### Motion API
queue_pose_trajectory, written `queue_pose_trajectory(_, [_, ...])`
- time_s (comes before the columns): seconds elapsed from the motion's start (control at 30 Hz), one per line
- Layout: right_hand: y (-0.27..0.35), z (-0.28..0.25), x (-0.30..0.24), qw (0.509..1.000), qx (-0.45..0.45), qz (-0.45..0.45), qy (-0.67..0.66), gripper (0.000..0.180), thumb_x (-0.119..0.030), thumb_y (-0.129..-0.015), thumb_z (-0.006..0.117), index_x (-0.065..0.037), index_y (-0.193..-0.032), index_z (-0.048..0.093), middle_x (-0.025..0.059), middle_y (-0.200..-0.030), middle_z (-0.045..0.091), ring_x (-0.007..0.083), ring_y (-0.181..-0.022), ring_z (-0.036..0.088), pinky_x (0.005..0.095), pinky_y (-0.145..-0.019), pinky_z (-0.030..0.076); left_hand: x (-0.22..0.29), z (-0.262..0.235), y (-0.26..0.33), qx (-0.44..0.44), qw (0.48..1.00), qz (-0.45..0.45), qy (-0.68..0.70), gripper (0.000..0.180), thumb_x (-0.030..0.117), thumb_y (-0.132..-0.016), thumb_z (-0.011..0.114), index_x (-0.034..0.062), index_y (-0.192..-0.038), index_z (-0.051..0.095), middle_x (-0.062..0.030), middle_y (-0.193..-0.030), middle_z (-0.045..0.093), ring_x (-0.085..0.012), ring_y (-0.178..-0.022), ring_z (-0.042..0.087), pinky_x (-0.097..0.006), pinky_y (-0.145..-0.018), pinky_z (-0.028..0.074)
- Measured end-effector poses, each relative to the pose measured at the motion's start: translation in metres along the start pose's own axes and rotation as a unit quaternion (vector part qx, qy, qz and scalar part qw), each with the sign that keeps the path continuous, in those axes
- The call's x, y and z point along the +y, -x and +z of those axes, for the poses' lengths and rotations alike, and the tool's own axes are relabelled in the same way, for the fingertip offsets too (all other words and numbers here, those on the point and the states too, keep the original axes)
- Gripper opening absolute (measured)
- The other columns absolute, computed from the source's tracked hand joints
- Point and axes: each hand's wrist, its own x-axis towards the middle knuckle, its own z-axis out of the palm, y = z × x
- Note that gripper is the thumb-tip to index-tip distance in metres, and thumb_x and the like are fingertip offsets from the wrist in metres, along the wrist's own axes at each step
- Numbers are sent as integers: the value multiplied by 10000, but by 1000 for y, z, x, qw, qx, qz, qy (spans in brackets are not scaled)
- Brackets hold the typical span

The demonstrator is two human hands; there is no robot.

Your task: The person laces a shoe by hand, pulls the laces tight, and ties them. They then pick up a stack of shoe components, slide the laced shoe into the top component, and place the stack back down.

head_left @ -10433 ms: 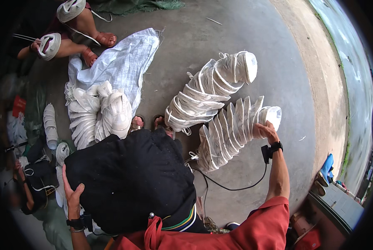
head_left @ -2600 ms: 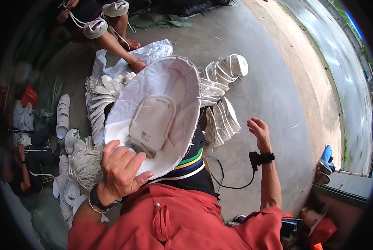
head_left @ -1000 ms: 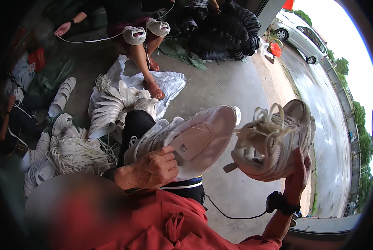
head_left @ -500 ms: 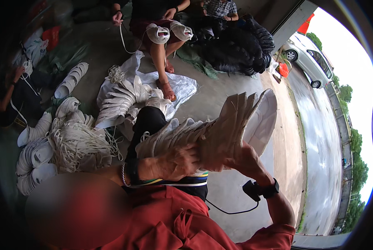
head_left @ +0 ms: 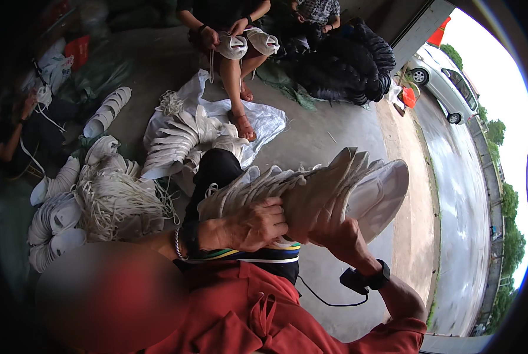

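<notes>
A long row of nested off-white shoe uppers (head_left: 317,197) lies across my lap, its wide open end toward the right. Curled against the near side of the row, my left hand (head_left: 255,225) is closed on the uppers. My right hand (head_left: 342,241) grips the uppers from below near the row's right end; part of its fingers is hidden behind the fabric. At that end the outermost upper (head_left: 385,197) shows its pale inside. Some laces and loops stick up along the left part of the row.
Stacked uppers (head_left: 175,141) and a heap of white laces (head_left: 119,192) lie on the floor to the left. Opposite, a person (head_left: 234,112) has an upper (head_left: 233,47) on each knee. Black bundles (head_left: 346,68) stand behind. A silver car (head_left: 447,82) is parked outside.
The right end of the row has tilted lower and further right, with my right hand following it. The person opposite has brought a raised hand down to the upper on the knee.
</notes>
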Motion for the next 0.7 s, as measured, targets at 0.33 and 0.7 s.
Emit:
queue_pose_trajectory(0.33, [-24, -17, 3, 991, -107, -66, -45, 118, -150, -709, 690, -108, -796, 621, 17, -501, 435, 133, -413, 452, 284, -387, 357, -6, -16, 10, 16, 999, -17, 24, 146, 134, -643, 666, 59, -686, 547, -67, -664, 491, -228, -708, 542, -411, -936, 380])
queue_pose_trajectory(0.7, [-46, 1, -19, 983, -83, -108, 120, 140, -203, -700, 656, -72, -722, 611, 116, -528, 521, 295, -497, 559, 370, -476, 455, -17, -41, 18, 148, 971, -78, 168, 122, 81, -717, 635, 9, -799, 579, -155, -989, 572, -336, -996, 548, -384, -832, 450])
